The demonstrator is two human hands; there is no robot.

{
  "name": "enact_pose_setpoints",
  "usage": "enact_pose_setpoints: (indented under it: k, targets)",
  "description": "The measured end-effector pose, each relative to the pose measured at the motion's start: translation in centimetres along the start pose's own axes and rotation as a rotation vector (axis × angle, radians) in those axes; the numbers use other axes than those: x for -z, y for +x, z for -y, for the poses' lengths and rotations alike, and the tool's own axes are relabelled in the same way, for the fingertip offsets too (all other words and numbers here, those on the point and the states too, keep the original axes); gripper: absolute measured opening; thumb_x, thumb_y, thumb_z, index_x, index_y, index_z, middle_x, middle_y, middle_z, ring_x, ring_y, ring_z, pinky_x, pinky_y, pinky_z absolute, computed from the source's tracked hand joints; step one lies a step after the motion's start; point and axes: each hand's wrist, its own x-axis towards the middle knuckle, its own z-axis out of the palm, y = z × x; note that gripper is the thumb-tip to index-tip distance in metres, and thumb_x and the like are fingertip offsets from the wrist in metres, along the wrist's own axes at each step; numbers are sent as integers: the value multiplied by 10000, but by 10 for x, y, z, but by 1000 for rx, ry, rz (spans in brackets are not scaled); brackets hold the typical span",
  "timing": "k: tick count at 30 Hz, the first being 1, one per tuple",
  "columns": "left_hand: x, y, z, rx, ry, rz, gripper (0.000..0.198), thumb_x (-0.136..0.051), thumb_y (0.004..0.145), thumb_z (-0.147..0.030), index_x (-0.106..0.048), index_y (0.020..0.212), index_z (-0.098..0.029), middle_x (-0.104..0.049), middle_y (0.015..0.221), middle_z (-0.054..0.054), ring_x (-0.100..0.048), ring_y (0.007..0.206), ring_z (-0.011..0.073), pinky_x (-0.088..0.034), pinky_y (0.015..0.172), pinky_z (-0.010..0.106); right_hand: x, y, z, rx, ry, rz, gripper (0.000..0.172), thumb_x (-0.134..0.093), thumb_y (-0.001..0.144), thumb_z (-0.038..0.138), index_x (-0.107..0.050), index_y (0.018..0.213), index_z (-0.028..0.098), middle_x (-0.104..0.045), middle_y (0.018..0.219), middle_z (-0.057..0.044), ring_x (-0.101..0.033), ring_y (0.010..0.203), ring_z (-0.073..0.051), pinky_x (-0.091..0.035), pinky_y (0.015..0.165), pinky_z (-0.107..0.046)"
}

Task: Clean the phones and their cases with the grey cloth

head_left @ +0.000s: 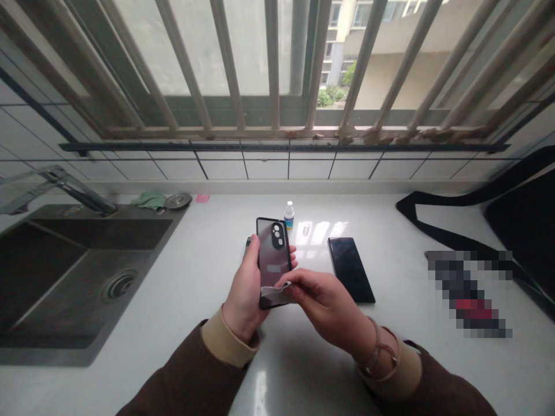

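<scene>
Phone case (267,254), see-through and dark-rimmed: where is it?

Upright at a slant above the white counter (173,323), in the left hand (247,283). The thumb presses one long edge and the fingertips curl past the other; the rest of those fingers are behind the case.

And the right hand (332,306)?

Thumb and forefinger pinch a small grey cloth (275,292) against the lower end of the case, covering part of it. The remaining fingers are folded under, mostly out of sight.

What's that dark sliver (248,242) by the left thumb?

Perhaps the corner of something lying behind the hand; too little shows to name it.

And beyond the case?

A small white-capped bottle (289,216), its lower part overlapped by the case's top corner. Just beside it, a little clear piece (306,230), hard to make out in the glare. To the right lies a flat black device (352,268), one side partly covered by the right hand.

Farther out?

A pixelated patch (470,294) masks whatever lies at the right, near a black strap (446,200) and a black bag (524,214) cut off by the frame. Left, the sink (43,357) and faucet (82,193) are cut off too.
</scene>
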Motion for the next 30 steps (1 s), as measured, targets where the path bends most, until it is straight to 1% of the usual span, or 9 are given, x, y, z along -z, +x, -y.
enact_pose_setpoints:
  k: [4,6,8,10,15,18,23,26,30]
  targets:
    - [0,2,5,61,0,98,592,-414,1139,-538,-805,1178,-96,-841,1022,161,-798,834,233,-655,823,353,15,5,-8,-162,165,-388,250,-642,1092,413,-794,1197,245,-840,1118,-68,-801,999,-219,-655,880,-358]
    - [1,1,9,85,43,129,573,-429,1136,-535,-803,1197,-106,-843,1018,162,-799,830,235,-653,837,361,24,7,-9,-174,111,-609,286,-634,1094,438,-783,1241,245,-841,1162,-81,-804,1039,-242,-657,940,-413]
    - [3,0,13,129,91,165,598,-438,1124,-578,-802,1204,-111,-842,1012,172,-801,826,241,-648,848,368,31,8,-8,-126,-66,-748,273,-645,1086,412,-792,1243,244,-840,1189,-88,-804,1087,-266,-652,988,-456]
    - [5,-1,18,139,125,198,601,-465,1109,-606,-793,1235,-119,-842,1023,174,-802,836,243,-641,867,370,34,8,-7,-6,-289,-720,244,-652,1079,324,-798,1264,262,-836,1237,-76,-801,1144,-269,-647,1034,-461]
    - [4,-2,22,65,82,260,499,-533,1112,-518,-741,1371,-146,-831,1167,161,-800,1024,272,-613,987,405,23,7,-12,282,-546,-327,375,-534,1088,95,-760,1334,264,-811,1335,-58,-782,1241,-215,-633,1119,-409]
    - [2,0,20,0,14,240,441,-547,1118,-453,-751,1347,-135,-805,1280,162,-770,1179,282,-583,1071,390,16,7,-14,325,-574,-247,350,-535,1083,78,-744,1311,242,-842,1237,-56,-823,1122,-211,-583,1194,-499]
    - [2,2,14,48,-33,183,517,-469,1136,-499,-776,1274,-106,-826,1201,168,-790,1122,276,-617,1014,375,12,5,-5,331,-510,-148,283,-553,1078,98,-749,1232,232,-857,1144,-62,-837,1028,-219,-598,1164,-519]
    - [3,3,12,38,0,132,554,-455,1134,-518,-798,1207,-90,-839,1119,170,-808,1000,265,-633,951,367,12,4,-2,227,-350,-177,223,-591,1076,154,-769,1183,237,-855,1140,-64,-825,1095,-238,-653,1068,-455]
    - [3,2,11,14,72,98,532,-471,1126,-513,-806,1200,-106,-846,1047,152,-798,860,243,-647,848,366,20,6,-5,-14,-167,-502,192,-608,1103,297,-776,1184,252,-845,1130,-63,-823,1021,-230,-694,877,-379]
